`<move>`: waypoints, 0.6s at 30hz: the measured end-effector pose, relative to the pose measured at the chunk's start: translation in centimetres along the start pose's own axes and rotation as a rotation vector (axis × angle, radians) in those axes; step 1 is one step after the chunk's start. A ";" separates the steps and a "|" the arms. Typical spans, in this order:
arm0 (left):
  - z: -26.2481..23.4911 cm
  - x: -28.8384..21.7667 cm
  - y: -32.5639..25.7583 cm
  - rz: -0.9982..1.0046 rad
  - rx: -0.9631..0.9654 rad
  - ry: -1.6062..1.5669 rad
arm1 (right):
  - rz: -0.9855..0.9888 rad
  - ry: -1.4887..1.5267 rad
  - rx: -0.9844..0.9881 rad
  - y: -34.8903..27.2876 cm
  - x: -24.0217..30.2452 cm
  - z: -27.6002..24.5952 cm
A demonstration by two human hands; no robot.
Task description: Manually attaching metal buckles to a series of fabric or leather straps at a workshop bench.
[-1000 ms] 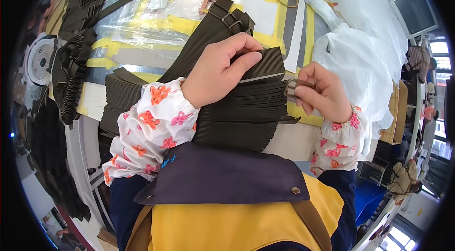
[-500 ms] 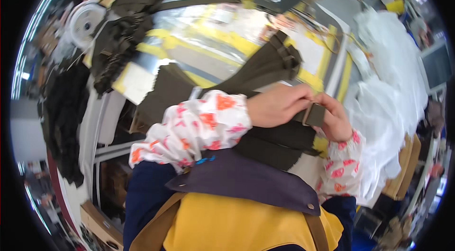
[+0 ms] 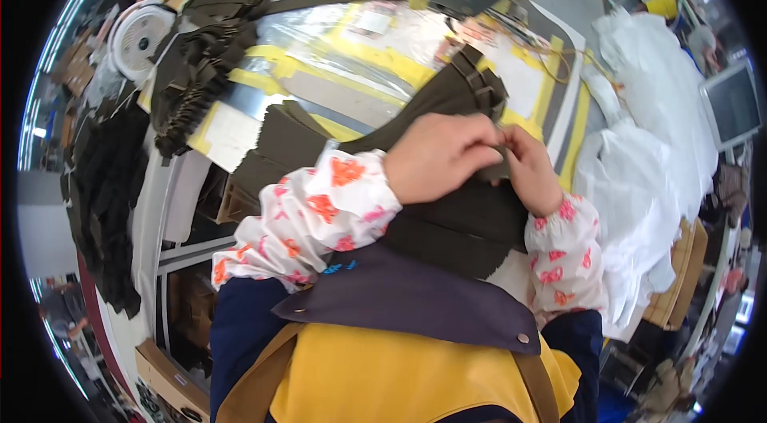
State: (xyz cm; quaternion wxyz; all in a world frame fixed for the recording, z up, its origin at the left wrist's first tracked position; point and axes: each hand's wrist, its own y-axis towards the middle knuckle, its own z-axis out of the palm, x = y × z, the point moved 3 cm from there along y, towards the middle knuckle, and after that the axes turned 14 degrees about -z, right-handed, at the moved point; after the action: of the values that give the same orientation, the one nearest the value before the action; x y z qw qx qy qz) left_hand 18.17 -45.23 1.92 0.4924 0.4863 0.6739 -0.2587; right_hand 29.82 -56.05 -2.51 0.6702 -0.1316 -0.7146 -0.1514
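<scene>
Dark straps [image 3: 104,199] drape at far left, near a white fan [image 3: 141,41] and a heap of buckled straps [image 3: 196,75]. Blue marks [image 3: 339,267] on the dark flap [image 3: 415,295] are too small to read. The left hand [image 3: 443,155] has its thumb and forefinger close together; I cannot tell if its grip holds anything. Stacked webbing [image 3: 459,243] lies beneath on the tabletop [image 3: 515,279]. The right hand's [image 3: 534,171] grip closes on a dark piece [image 3: 497,170], partly hidden by fingers. White sheeting [image 3: 639,183], a cardboard box [image 3: 679,271] and a screen [image 3: 735,107] fill the right.
</scene>
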 end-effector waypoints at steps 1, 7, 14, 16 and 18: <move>-0.4 0.6 0.0 -0.055 0.020 0.087 | 0.044 0.091 0.001 -0.1 0.0 0.3; -0.5 1.7 0.2 -0.105 0.088 0.269 | 0.010 0.024 -0.005 -0.6 0.4 1.7; 0.5 1.7 0.5 -0.390 0.124 -0.336 | -0.020 0.161 -0.019 -1.5 1.5 0.2; 0.7 2.4 1.0 -0.365 0.252 -0.269 | -0.039 0.103 -0.028 -1.8 2.2 -0.9; 1.9 3.0 2.0 -0.378 0.435 -0.018 | -0.051 0.043 -0.057 -2.2 2.4 -2.7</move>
State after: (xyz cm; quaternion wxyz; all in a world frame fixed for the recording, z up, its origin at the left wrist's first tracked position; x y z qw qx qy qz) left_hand 20.63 -44.83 -1.26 0.3257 0.4437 0.6768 -0.4889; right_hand 31.21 -59.18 -0.01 0.6771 -0.1289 -0.6987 -0.1916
